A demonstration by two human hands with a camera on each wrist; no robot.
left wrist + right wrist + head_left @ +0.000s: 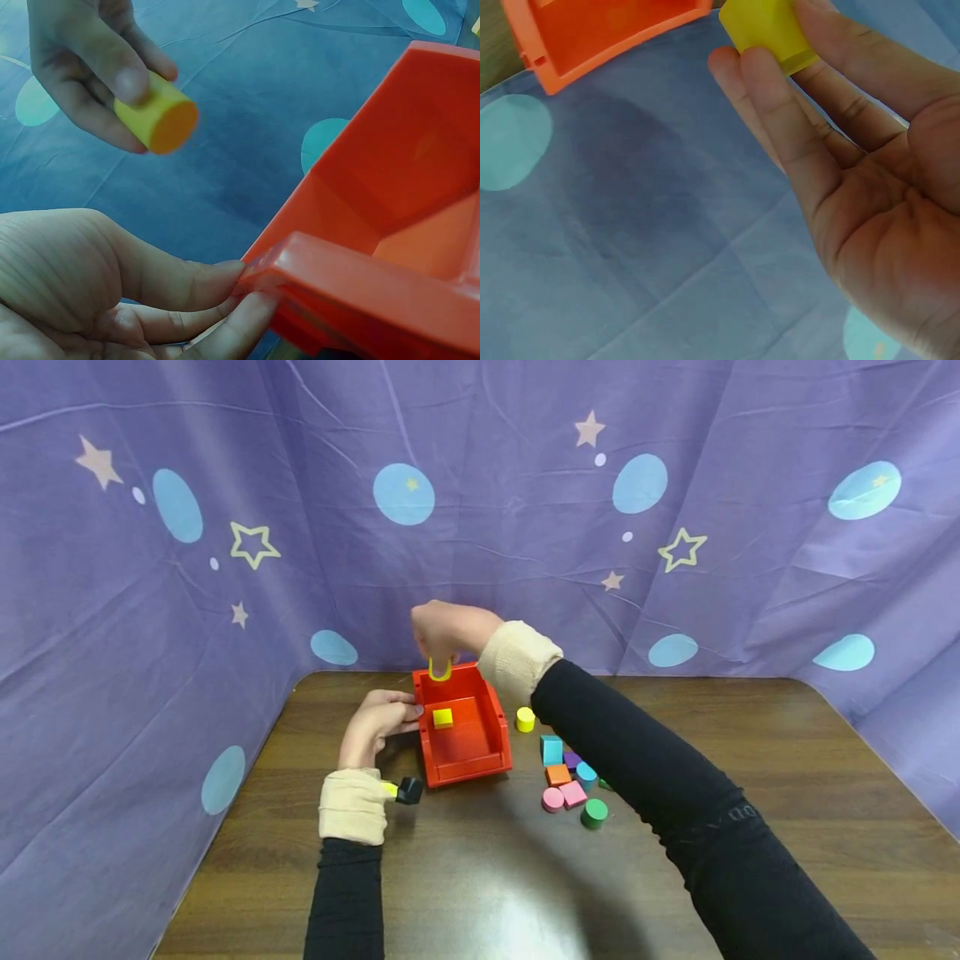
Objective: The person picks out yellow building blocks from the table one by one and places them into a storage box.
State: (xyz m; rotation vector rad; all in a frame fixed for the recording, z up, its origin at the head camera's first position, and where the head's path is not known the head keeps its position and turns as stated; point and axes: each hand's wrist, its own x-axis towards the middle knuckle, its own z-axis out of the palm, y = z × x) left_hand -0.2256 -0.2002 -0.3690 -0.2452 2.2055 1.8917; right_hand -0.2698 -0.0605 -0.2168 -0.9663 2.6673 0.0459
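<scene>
My right hand pinches a yellow cylinder block between thumb and fingers, above the far left end of a red plastic bin. The same block shows at the top of the right wrist view. With thumb and fingertips, my left hand grips the bin's left rim. Inside the bin, toward its left wall, lies a yellow square block.
Right of the bin stands another yellow cylinder. Nearer me on the wooden table are several coloured blocks, among them an orange block and a green cylinder. A purple curtain hangs behind the table.
</scene>
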